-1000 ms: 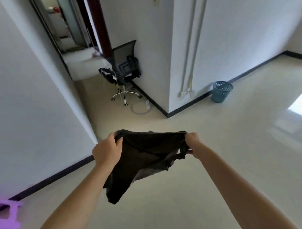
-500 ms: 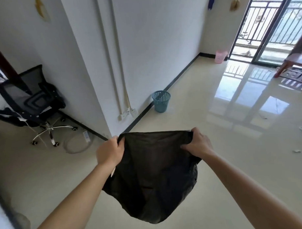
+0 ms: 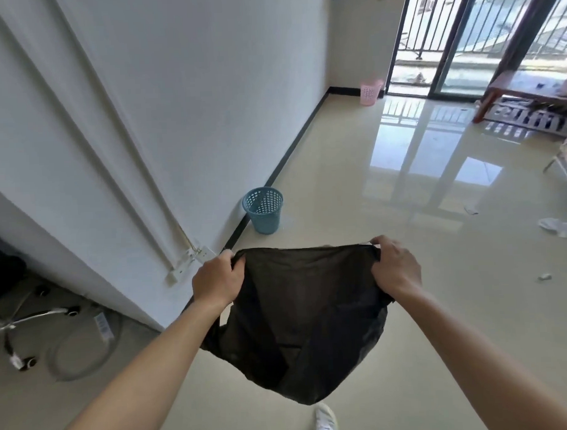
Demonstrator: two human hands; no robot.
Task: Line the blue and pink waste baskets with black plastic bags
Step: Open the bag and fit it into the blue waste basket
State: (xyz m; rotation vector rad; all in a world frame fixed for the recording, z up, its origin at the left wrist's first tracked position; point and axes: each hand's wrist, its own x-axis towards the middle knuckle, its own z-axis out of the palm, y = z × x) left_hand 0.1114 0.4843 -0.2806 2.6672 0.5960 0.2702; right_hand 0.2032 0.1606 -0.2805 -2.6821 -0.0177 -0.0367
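Black plastic bag (image 3: 307,323): held in the air above the floor, mouth stretched wide between both hands, body hanging slack below the rim.
Left hand (image 3: 217,279): closed in a pinch on the left end of the bag's rim, fingers curled over the plastic.
Right hand (image 3: 395,265): closed in a pinch on the right end of the rim, knuckles up.
Blue waste basket (image 3: 263,209): upright on the floor (image 3: 438,273), just beside the white wall (image 3: 181,89), beyond the bag; no liner is seen in it.
Pink waste basket (image 3: 370,92): upright in the far corner, near the glass door (image 3: 456,41), well apart from the blue one; the interior cannot be made out.
White shoe (image 3: 325,422): seen below the bag's lowest point.
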